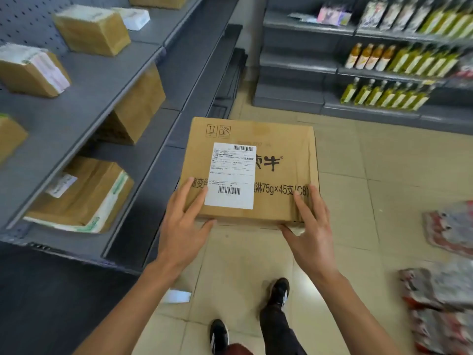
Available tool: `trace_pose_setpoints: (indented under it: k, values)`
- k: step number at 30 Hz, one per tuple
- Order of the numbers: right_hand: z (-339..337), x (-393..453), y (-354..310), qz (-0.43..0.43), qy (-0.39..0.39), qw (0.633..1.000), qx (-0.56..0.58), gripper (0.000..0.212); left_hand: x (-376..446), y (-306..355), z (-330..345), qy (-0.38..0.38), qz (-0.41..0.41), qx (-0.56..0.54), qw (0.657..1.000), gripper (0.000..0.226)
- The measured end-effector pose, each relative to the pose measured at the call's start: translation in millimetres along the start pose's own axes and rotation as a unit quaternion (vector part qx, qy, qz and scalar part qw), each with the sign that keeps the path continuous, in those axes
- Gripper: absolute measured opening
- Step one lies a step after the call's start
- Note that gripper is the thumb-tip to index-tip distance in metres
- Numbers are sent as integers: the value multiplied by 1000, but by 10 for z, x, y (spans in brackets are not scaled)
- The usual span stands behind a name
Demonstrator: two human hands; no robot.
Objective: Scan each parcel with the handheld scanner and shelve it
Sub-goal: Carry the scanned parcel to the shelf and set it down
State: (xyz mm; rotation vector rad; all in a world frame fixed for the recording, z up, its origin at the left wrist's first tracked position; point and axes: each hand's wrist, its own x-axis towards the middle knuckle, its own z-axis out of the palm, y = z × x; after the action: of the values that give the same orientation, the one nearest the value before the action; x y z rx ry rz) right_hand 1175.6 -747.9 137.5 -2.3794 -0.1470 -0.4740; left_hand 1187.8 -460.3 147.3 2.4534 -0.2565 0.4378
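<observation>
Feet: I see two dark shoes (280, 290) on the tiled floor (345, 175) at bottom centre.
Left hand: my left hand (183, 226) grasps the near left corner of the parcel (281, 160), fingers on top, thumb under the edge.
Right hand: my right hand (311, 231) grasps the near right corner the same way.
Parcel: mid-frame, held above the floor, white shipping label (231, 175) facing up.
Right edge: red-and-grey bags (445, 290) lie on the floor.
Left: grey shelving (84, 103) carries several cardboard boxes (92, 29), just beside the parcel's left edge.
Far, upper right: shelves of bottles (399, 60).
</observation>
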Motion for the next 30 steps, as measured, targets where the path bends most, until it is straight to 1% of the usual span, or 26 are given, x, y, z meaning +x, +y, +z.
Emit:
trace_pose_setpoints:
  k: [4, 8, 14, 19, 25, 30]
  values:
    - [-128, 556, 538, 11, 11, 1000, -6, 84, 656, 265, 450, -7, -5, 10, 1000, 84]
    - [-328, 1134, 1005, 14, 10, 1000, 3, 84, 1247, 517, 842, -3, 12, 5, 1000, 82]
    - [-456, 1939, 1546, 10, -5, 1000, 0, 85, 2006, 661, 1349, 11, 12, 5, 1000, 81]
    - [-300, 2615, 1803, -10, -31, 999, -8, 86, 2575, 498, 1621, 21, 0, 11, 1000, 82]
    - [141, 3692, 2105, -30, -64, 997, -19, 87, 3514, 49, 2022, 38, -19, 9, 999, 81]
    - [383, 4615, 2255, -35, -72, 997, -24, 88, 4341, -241, 2243, 42, -30, 1, 999, 78]
